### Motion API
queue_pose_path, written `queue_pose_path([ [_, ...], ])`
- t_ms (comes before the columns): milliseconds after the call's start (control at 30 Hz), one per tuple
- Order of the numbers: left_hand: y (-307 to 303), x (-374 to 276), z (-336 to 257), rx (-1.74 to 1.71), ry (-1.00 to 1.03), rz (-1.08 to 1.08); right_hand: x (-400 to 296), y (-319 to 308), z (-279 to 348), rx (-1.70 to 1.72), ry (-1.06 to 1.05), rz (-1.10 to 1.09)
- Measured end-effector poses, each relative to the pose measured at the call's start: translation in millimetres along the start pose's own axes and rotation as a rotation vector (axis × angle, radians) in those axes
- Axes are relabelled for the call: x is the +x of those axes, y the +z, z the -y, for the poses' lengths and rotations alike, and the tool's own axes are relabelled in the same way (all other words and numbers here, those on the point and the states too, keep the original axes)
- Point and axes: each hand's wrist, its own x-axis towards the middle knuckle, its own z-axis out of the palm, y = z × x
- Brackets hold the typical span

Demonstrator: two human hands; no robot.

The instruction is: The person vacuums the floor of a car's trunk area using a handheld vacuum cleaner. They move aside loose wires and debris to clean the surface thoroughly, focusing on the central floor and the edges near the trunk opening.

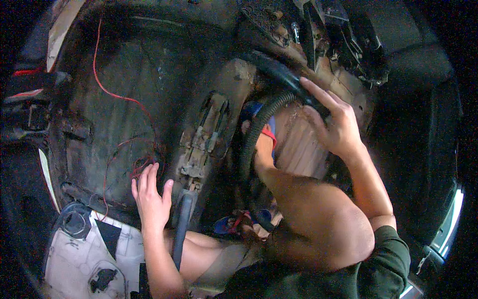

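Observation:
Inside a stripped car cabin, my right hand [338, 119] is at the end of a black tube [276, 71], with the index finger along it and the thumb on the other side. A ribbed flexible hose [254, 134] joins the tube there and curves down past my knee. The grip looks loose, and the palm hides part of the tube. My left hand [151, 194] is spread over the bare floor [119, 112], fingertips at a tangle of thin red wire [140, 166]. It holds nothing. Just right of it stands the handbrake lever [183, 220] with its dark grip.
Handbrake cables [214, 119] run along the central tunnel. A long red wire [99, 74] crosses the left floor. A pale, marked panel [82, 258] with cut-outs lies lower left. Pedals [351, 45] are at the upper right. My bent knee [347, 224] is between the hands.

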Motion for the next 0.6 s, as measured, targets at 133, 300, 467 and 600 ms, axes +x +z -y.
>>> queue_pose_path([
  [133,-5.9,1.3,0.4,-0.013,-0.015,-0.009,-38.5,18.6,-28.6,0.112,-0.014,-0.139],
  [300,-9.9,1.9,-2.2,-0.03,-0.038,0.03,-64.0,24.4,-35.9,0.162,-0.059,-0.156],
  [467,-3.2,3.8,-1.4,-0.04,-0.003,0.023,-54.0,48.8,-47.5,0.056,0.012,-0.151],
  [600,-5.5,1.6,2.7,-0.038,-0.022,0.012,-68.2,51.8,-51.9,0.233,0.025,-0.215],
])
